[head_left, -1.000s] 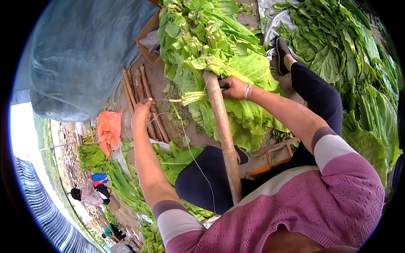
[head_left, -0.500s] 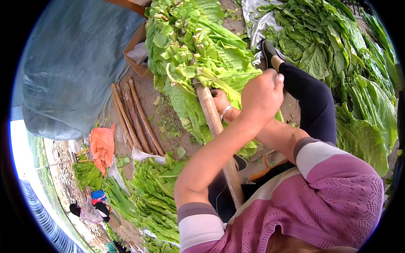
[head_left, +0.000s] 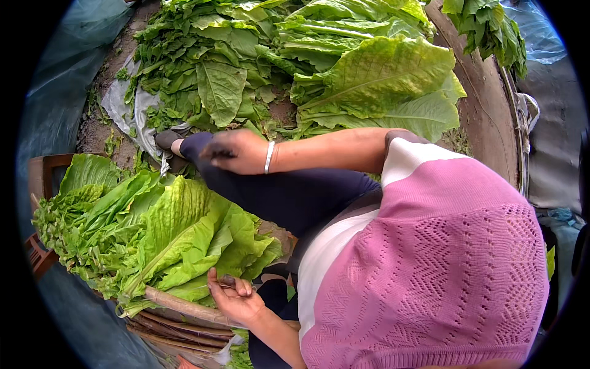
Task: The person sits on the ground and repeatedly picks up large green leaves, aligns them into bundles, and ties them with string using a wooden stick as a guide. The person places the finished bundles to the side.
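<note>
My left hand [head_left: 236, 300] is palm up beside a wooden pole [head_left: 187, 307], fingers curled in and thumb raised; whatever it may hold is too small to make out. A thick row of broad green leaves [head_left: 166, 227], tobacco by their look, hangs along the pole, stem ends toward the far left. Over my dark-trousered knee is my right hand [head_left: 243, 150], with a silver bracelet at the wrist. Its darkened fingers are blurred, so their grip does not show.
A large heap of loose leaves [head_left: 221, 86] lies beyond my leg, with bigger yellowing leaves [head_left: 381, 80] to its right. White sheeting [head_left: 132, 101] shows at the heap's left. A wooden frame [head_left: 46, 175] stands at the left end of the row. Several bare poles [head_left: 172, 332] lie below.
My view has swung right toward the leaf heap. My hands, crossed together at the pole before, are now apart: the right over my knee, the left beside the pole.
</note>
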Demonstrator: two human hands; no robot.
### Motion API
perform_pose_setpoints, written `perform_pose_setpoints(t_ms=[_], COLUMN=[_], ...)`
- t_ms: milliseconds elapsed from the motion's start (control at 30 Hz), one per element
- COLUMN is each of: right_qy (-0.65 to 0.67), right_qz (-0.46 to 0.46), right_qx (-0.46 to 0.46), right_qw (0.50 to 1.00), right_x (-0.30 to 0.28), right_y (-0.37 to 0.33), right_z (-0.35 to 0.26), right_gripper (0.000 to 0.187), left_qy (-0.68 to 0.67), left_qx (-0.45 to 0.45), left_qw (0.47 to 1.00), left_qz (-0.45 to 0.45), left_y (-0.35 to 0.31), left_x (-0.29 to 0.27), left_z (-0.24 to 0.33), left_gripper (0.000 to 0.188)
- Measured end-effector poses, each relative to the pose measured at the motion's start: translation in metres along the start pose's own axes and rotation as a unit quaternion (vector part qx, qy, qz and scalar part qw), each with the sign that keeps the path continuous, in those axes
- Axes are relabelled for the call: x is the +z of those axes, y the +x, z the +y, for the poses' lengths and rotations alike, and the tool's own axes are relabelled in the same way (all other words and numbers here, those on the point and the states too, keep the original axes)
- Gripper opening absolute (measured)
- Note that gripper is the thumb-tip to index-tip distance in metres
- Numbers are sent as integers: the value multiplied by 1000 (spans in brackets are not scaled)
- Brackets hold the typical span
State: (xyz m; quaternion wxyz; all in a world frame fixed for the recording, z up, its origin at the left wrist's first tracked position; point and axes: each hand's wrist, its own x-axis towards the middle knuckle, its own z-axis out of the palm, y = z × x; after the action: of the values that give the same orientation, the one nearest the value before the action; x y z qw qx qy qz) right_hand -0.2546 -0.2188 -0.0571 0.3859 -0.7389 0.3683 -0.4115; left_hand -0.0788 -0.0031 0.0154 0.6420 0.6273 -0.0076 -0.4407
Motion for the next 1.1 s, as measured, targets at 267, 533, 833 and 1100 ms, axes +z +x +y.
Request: perform_pose_setpoints(t_ms=[267,533,833,1100], right_qy=[-613,-581,-516,-588], right_qz=[-302,-275,-392,-229], right_qx=[157,110,383,196], right_qw=[713,758,658,750], right_x=[-178,-207,-166,-166], right_y=[-147,-92,-126,-166], right_z=[222,185,219,206], right_gripper=[28,24,24,14], left_qy=[-47,-13,-11,0], left_qx=[-47,-39,-38,-62], left_qw=[998,999,999,997], left_qz=[-22,-5,-19,55], left_y=[-28,-22,-12,-23], left_x=[4,22,33,27], left_z=[-34,-28,-25,-28], left_gripper=[37,33,32,30])
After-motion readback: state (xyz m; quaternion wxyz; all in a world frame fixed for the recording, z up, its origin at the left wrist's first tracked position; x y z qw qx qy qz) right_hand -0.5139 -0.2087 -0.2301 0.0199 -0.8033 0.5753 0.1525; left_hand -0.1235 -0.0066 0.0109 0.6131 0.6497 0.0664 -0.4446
